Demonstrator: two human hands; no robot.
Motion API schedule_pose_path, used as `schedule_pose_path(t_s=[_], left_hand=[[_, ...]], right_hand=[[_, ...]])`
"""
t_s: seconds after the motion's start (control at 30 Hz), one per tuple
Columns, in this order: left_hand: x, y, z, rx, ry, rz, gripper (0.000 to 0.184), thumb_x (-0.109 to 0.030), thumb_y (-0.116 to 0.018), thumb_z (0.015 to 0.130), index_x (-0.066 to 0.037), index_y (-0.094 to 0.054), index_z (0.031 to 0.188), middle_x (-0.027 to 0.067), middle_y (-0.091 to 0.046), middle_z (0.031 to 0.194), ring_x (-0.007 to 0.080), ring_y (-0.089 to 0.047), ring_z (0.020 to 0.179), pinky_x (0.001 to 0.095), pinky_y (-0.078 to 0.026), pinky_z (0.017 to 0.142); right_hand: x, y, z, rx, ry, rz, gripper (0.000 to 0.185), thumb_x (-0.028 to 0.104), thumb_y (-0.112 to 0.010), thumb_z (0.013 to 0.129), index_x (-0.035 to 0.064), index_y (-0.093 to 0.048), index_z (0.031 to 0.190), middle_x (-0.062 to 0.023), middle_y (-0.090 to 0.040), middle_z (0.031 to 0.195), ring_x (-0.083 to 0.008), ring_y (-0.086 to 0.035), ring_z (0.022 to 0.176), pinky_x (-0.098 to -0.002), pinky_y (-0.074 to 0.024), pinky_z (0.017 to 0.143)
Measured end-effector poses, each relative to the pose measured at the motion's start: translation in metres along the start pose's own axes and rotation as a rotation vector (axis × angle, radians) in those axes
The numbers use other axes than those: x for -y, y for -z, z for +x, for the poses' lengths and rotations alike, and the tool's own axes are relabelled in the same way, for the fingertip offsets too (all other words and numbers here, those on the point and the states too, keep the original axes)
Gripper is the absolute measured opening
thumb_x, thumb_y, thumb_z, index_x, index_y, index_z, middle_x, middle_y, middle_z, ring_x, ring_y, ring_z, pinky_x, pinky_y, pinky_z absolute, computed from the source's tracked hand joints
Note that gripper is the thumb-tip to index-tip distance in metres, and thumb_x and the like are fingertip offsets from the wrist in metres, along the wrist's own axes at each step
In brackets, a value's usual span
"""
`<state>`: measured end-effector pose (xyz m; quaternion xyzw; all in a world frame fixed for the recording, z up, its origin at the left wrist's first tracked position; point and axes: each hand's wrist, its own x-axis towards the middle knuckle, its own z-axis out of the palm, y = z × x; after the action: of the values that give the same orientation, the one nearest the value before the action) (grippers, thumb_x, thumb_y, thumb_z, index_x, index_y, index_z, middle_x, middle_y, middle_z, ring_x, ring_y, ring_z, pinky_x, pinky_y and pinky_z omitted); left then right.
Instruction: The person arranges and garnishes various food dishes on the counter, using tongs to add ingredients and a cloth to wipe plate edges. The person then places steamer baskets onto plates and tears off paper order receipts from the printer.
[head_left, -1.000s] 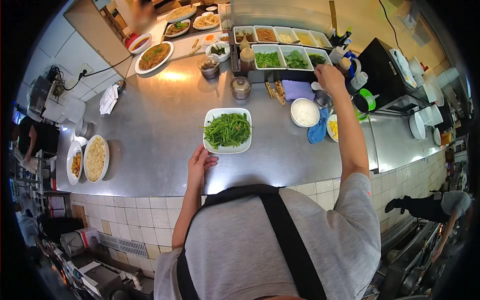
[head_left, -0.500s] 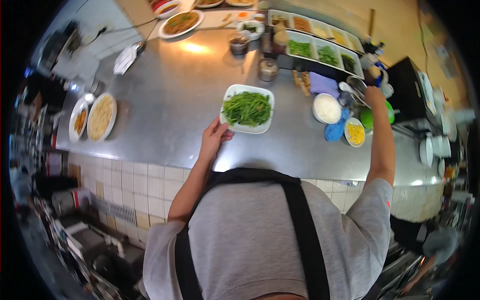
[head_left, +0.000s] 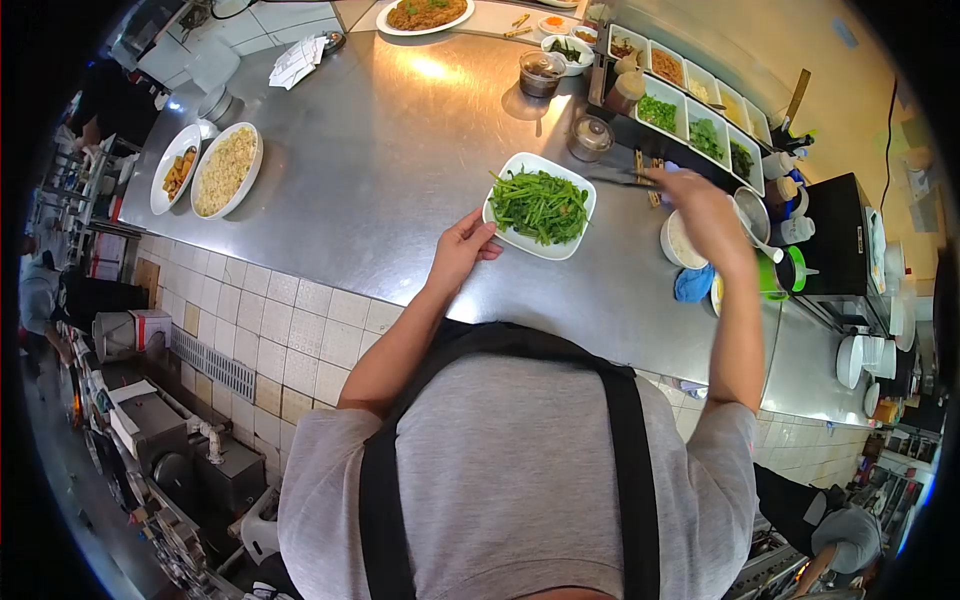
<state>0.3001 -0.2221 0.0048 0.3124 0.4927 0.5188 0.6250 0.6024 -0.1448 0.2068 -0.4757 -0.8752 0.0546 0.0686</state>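
A white square dish (head_left: pixel 560 252) of cooked green leafy vegetables (head_left: pixel 541 205) is at the middle of the steel counter. My left hand (head_left: pixel 466 250) grips its near left rim, thumb on top. From the right, my right hand (head_left: pixel 697 212) reaches over the counter, closed around a long dark metal utensil (head_left: pixel 622 178) that looks like tongs. Motion blurs both hand and utensil. The utensil's tip points left, close to the dish's right side. Under the right hand, a bowl of white rice (head_left: pixel 682 243) is partly hidden.
Steel counter (head_left: pixel 350 180) holds two oval dishes at left, the noodle dish (head_left: pixel 226 172) nearer. A lidded glass jar (head_left: pixel 591 137) and a dark sauce jar (head_left: pixel 541 75) stand beyond the vegetables. Topping trays (head_left: pixel 703 137), a blue cloth (head_left: pixel 694 284) and a black box (head_left: pixel 840 240) are at right.
My right hand has come left from the metal container, bringing the dark utensil near the dish. My left hand still holds the dish's rim. The whole view has shifted and turned.
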Motion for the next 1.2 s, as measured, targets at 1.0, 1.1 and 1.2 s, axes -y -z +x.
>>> schedule_pose_path(t_s=[1.0, 1.1, 1.2], left_hand=[[0.005, 0.004, 0.002, 0.01, -0.018, -0.033, 0.047, -0.018, -0.061, 0.091, -0.001, -0.046, 0.133, 0.0066, -0.063, 0.094, 0.0131, -0.062, 0.074, 0.0244, -0.053, 0.066], [0.001, 0.001, 0.001, 0.008, -0.006, -0.034, 0.046, -0.018, -0.061, 0.091, -0.002, -0.048, 0.133, 0.0063, -0.064, 0.094, 0.013, -0.062, 0.074, 0.0245, -0.053, 0.067], [0.0, 0.001, 0.001, 0.005, 0.005, -0.036, 0.046, -0.018, -0.061, 0.091, -0.003, -0.049, 0.132, 0.0058, -0.064, 0.093, 0.0129, -0.062, 0.074, 0.0246, -0.053, 0.067]], right_hand=[[0.034, -0.037, 0.016, -0.033, 0.027, -0.179, 0.023, 0.006, -0.056, 0.078, 0.0081, -0.068, 0.098, -0.0156, -0.063, 0.085, -0.0327, -0.063, 0.082, -0.0441, -0.0501, 0.072], [0.012, -0.061, 0.007, 0.023, -0.092, -0.089, 0.022, 0.008, -0.055, 0.082, 0.0077, -0.067, 0.101, -0.0163, -0.064, 0.089, -0.0347, -0.063, 0.082, -0.0448, -0.0505, 0.072], [0.01, -0.077, 0.005, 0.002, -0.093, 0.048, 0.022, 0.011, -0.054, 0.085, 0.0087, -0.067, 0.102, -0.0163, -0.065, 0.095, -0.0354, -0.063, 0.082, -0.045, -0.051, 0.072]])
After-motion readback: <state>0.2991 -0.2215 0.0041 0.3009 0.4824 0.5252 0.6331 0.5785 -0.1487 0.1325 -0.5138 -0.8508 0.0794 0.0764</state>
